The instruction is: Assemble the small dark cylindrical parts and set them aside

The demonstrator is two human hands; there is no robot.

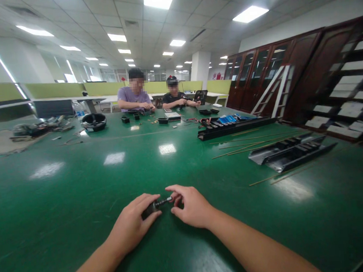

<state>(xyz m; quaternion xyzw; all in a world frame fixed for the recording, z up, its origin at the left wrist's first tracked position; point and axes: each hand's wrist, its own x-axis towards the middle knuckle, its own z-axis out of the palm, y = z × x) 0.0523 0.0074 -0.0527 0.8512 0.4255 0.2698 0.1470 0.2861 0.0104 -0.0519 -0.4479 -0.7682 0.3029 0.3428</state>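
My left hand is closed around a small dark tool with a narrow metal shaft, low over the green tabletop. The shaft points right, and its bright tip ends at the fingers of my right hand. Most of the tool's body is hidden by my left fingers, so its exact kind does not show. The right index finger is stretched out above the tip, with the thumb apart below and the other fingers curled. Whether a right finger touches the tip, I cannot tell.
Black metal channels and thin brass-coloured rods lie to the right. Behind them is another long channel with blue parts. Two people sit across the table near small black boxes. A black headset rests far left.
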